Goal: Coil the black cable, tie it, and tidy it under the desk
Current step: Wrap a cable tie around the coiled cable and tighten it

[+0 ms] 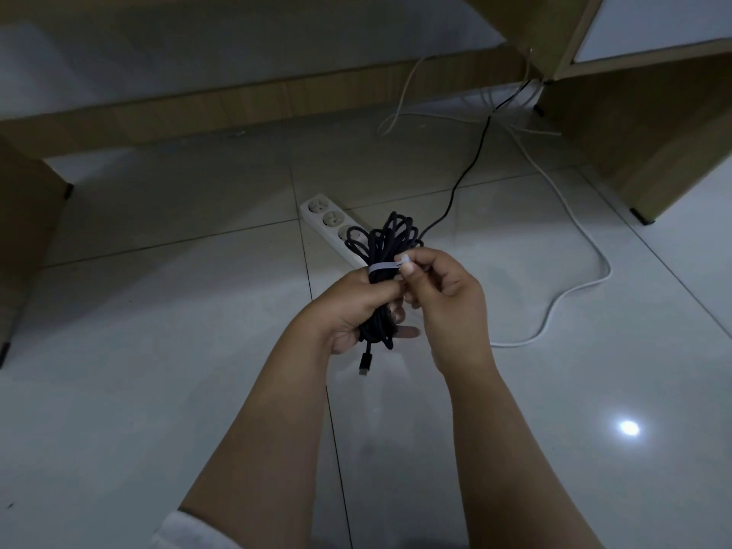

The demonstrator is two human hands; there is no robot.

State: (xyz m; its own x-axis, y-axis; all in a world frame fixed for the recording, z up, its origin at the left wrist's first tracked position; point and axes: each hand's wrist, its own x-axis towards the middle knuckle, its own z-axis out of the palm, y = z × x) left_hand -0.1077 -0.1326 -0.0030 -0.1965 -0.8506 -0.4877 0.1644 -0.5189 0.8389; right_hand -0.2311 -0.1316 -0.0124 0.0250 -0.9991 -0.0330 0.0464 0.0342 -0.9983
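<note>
The black cable [390, 239] is gathered into a bundle of several loops held upright above the tiled floor. My left hand [350, 311] grips the bundle around its middle. Its plug end [363, 364] hangs down below my palm. A pale tie strap [385, 267] is wrapped around the bundle just above my left fingers. My right hand [443, 299] pinches the strap's free end at the bundle's right side. The rest of the black cable runs from the loops up and right across the floor toward the desk's back corner [538, 79].
A white power strip [328, 221] lies on the floor right behind the bundle. Its white cord [570, 291] snakes over the tiles on the right. Wooden desk panels [641, 132] stand at the right, left and back. Thin white wires [400, 112] trail near the back corner.
</note>
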